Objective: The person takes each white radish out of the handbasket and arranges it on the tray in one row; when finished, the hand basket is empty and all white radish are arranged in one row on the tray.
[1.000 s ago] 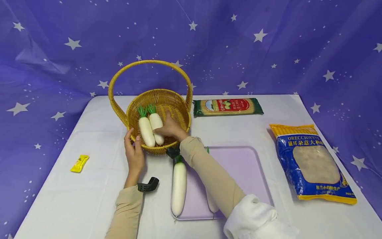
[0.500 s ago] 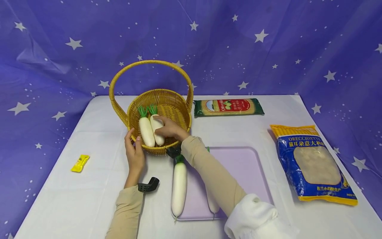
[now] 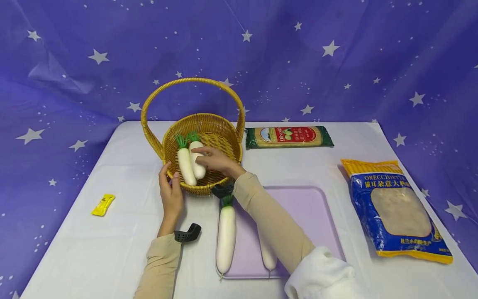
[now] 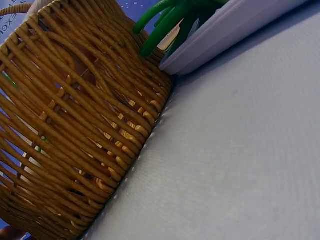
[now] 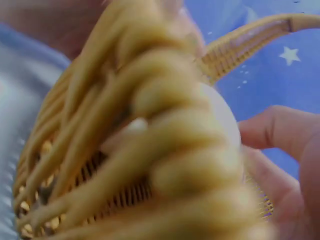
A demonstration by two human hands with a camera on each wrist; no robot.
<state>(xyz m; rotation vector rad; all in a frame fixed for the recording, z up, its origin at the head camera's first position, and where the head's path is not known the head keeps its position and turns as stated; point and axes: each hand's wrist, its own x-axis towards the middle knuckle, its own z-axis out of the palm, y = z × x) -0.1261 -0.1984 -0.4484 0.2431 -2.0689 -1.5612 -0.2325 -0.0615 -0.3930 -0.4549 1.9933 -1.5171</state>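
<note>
In the head view my right hand (image 3: 218,160) reaches into a yellow wicker basket (image 3: 220,120) and pinches the right of two white radishes (image 3: 198,170) with green tops. A second white radish (image 3: 186,166) lies beside it, along the basket's left side. My left hand (image 3: 171,195) rests its fingers against the basket's front left outer wall. In the right wrist view, fingers (image 5: 257,131) touch the pale radish (image 5: 220,117) behind the blurred rim. The left wrist view shows mostly basket weave (image 4: 75,115); most of the left hand is out of that frame.
A lilac tray (image 3: 298,207) holds a long white radish (image 3: 225,238) and another (image 3: 268,253), partly under the right forearm. Behind lies a spaghetti pack (image 3: 289,137). An orecchiette bag (image 3: 399,211) is at right, a small yellow packet (image 3: 103,204) at left.
My right hand's fingers have closed in from over the basket onto the right radish, which has shifted slightly up and left. The left hand stays against the basket. The head view has shifted slightly.
</note>
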